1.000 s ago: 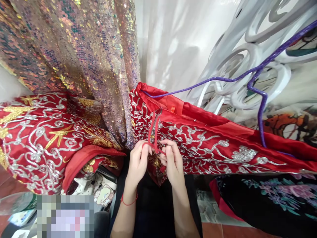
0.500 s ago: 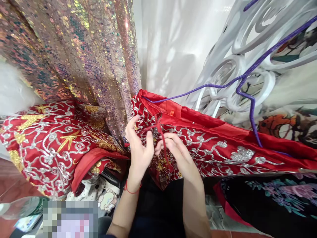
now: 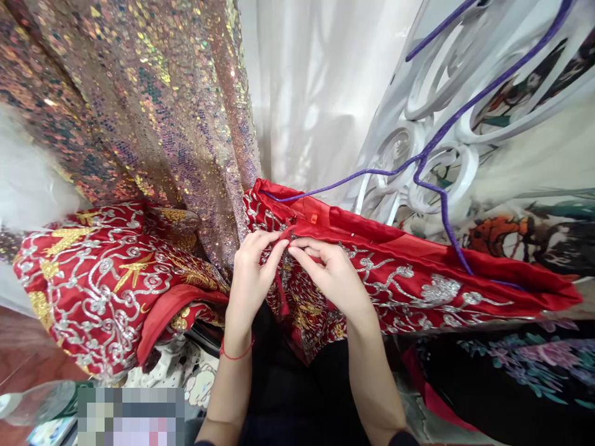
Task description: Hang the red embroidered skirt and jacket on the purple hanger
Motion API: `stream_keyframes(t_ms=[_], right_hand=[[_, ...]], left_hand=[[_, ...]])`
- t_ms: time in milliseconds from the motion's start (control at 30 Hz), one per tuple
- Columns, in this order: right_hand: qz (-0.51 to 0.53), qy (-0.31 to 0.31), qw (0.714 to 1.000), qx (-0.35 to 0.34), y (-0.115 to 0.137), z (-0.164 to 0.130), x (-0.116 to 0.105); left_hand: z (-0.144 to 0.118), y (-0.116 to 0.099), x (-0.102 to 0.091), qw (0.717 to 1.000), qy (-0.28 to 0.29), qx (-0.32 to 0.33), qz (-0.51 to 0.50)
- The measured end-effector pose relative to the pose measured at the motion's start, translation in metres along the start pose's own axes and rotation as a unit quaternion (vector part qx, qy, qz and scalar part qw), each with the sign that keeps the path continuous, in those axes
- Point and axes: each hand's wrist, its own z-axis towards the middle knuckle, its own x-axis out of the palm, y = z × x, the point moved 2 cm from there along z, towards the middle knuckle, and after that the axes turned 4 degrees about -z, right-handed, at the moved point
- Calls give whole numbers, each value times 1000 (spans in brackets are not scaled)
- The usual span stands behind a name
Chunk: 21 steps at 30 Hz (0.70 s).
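A red garment (image 3: pixel 409 282) with silver and gold embroidery hangs on a purple hanger (image 3: pixel 441 207). My left hand (image 3: pixel 251 279) and my right hand (image 3: pixel 332 272) meet at its waist edge, both pinching thin red ties (image 3: pixel 282 294). The tie ends dangle below my fingers. A red string bracelet circles my left wrist. Another fold of the same red embroidered cloth (image 3: pixel 102 279) lies to the left.
A sequined pink-gold fabric (image 3: pixel 162 111) hangs at the upper left. White sheer curtain (image 3: pixel 316 93) hangs behind. A white scrolled metal rail (image 3: pixel 418 142) runs at the right. Black floral cloth (image 3: pixel 511 378) hangs at the lower right.
Both hands have risen along the red ties toward the garment's top edge and drawn together; the ties are now pulled short between my fingertips. The view has tilted down slightly.
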Motion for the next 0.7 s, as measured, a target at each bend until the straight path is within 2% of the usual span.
stream_keyframes(t_ms=[133, 267, 400, 500, 567, 700], right_hand=[[-68, -27, 997, -8, 6, -1, -6], [-4, -71, 997, -32, 15, -2, -8], [84, -148, 984, -60, 20, -1, -11], [110, -200, 971, -74, 20, -1, -16], [88, -200, 974, -68, 20, -2, -19], [19, -140, 989, -40, 19, -4, -20]], left_hand=[[2, -7, -7, 1000, -11, -4, -10], [1, -13, -10, 999, -30, -12, -21], [3, -10, -13, 993, -110, -29, 5], [10, -5, -13, 986, -160, -15, 35], [16, -3, -9, 989, -144, -4, 38], [22, -1, 5, 999, -50, 12, -5]])
